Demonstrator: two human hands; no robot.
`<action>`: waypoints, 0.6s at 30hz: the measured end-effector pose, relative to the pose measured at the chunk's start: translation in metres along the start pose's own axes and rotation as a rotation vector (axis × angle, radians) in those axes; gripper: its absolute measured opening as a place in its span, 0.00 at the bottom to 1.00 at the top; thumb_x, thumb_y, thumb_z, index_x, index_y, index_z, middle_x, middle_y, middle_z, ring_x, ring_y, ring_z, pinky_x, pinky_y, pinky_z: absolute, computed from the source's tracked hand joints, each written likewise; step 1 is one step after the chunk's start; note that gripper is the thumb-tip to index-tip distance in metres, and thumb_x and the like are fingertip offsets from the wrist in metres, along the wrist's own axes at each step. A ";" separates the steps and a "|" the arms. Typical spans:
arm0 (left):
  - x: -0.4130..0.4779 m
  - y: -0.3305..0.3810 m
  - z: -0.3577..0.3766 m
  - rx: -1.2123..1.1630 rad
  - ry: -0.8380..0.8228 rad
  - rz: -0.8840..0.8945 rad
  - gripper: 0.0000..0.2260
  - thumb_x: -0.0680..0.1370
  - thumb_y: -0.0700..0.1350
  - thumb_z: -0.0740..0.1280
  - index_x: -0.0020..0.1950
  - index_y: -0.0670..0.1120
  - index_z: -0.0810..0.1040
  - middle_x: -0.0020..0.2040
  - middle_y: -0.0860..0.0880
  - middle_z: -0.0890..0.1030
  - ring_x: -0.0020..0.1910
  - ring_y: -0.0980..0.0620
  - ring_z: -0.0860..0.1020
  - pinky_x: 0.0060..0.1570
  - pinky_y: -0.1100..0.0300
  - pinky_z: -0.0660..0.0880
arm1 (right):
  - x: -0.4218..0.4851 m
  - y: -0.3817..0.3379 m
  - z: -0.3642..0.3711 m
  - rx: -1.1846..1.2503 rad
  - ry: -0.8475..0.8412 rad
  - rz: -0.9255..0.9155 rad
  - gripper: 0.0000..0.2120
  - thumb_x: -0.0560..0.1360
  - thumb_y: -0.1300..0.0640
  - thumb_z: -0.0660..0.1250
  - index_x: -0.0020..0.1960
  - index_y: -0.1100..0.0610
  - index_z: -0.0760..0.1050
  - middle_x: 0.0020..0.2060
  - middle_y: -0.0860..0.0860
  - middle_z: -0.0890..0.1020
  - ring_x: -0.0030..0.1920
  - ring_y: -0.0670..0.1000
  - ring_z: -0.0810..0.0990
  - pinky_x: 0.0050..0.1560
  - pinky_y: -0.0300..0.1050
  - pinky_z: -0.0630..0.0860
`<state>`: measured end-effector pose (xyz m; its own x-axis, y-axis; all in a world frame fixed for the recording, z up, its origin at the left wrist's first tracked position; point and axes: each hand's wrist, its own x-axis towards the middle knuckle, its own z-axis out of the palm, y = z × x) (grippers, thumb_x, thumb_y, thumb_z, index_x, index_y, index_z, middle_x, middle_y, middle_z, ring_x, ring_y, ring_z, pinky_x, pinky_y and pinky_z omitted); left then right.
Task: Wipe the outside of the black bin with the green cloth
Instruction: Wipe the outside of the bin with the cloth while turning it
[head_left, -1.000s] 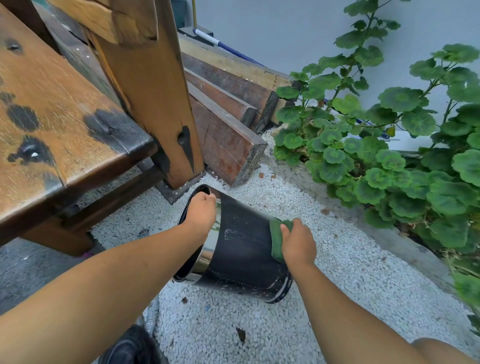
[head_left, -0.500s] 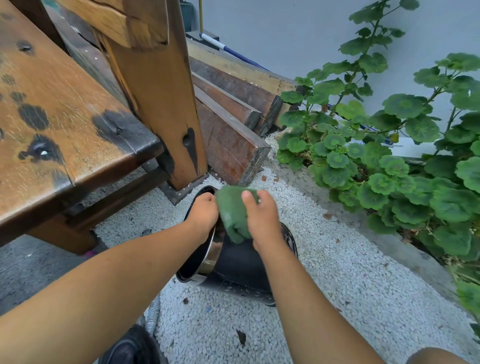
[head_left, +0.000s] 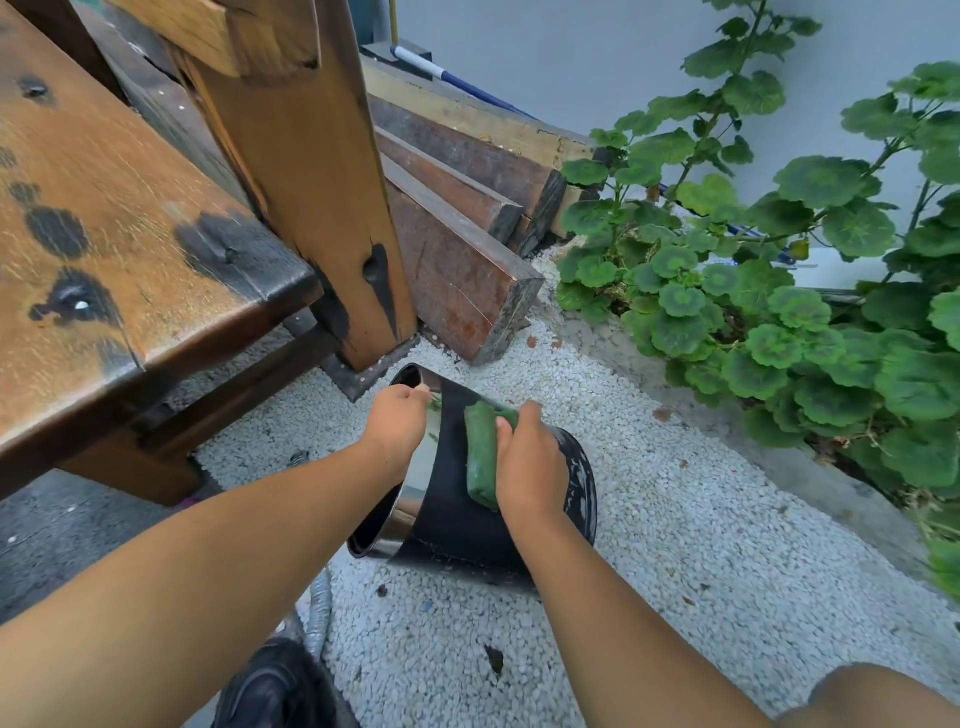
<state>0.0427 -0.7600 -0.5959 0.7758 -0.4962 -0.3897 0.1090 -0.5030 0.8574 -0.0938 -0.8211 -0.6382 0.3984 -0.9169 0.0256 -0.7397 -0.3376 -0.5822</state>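
Your left hand (head_left: 396, 422) is closed on the shiny metal rim of the black bin (head_left: 457, 519), which lies tipped on the white gravel (head_left: 649, 545) just in front of the wooden post (head_left: 311, 171). The bin is a smooth dark cylinder with pale smears; its long axis runs left to right, the open mouth toward the left. Your right hand (head_left: 527, 467) is clamped on the rolled green cloth (head_left: 480, 457), pressing it on the bin's upper side.

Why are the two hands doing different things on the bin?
The left hand grips the black metal bin at its shiny open rim, steadying it. The right hand presses the rolled green cloth flat against the bin's dark side. The left holds no cloth. Both touch the tilted bin.
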 end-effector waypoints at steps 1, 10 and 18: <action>-0.001 0.000 -0.001 0.013 -0.004 -0.003 0.20 0.83 0.46 0.59 0.34 0.48 0.57 0.30 0.50 0.56 0.28 0.52 0.57 0.31 0.58 0.55 | 0.001 0.011 0.000 -0.007 0.002 0.021 0.12 0.84 0.47 0.57 0.59 0.55 0.67 0.46 0.52 0.80 0.42 0.57 0.80 0.33 0.49 0.69; -0.016 0.004 -0.007 -0.006 -0.210 0.024 0.16 0.82 0.48 0.62 0.36 0.46 0.65 0.31 0.47 0.62 0.32 0.50 0.62 0.35 0.54 0.61 | -0.001 0.101 -0.011 0.161 -0.035 0.352 0.09 0.84 0.50 0.58 0.49 0.56 0.67 0.39 0.53 0.78 0.41 0.58 0.79 0.39 0.51 0.75; -0.043 0.015 -0.037 0.536 -0.893 -0.141 0.19 0.77 0.52 0.70 0.66 0.54 0.71 0.56 0.45 0.82 0.46 0.45 0.82 0.45 0.50 0.81 | -0.015 0.115 -0.036 1.251 -0.112 0.678 0.14 0.85 0.53 0.60 0.63 0.60 0.76 0.53 0.60 0.84 0.52 0.58 0.83 0.55 0.55 0.79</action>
<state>0.0341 -0.7199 -0.5539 0.0140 -0.6405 -0.7678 -0.2960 -0.7361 0.6087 -0.2044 -0.8534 -0.6758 0.2508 -0.7812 -0.5716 0.1332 0.6128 -0.7790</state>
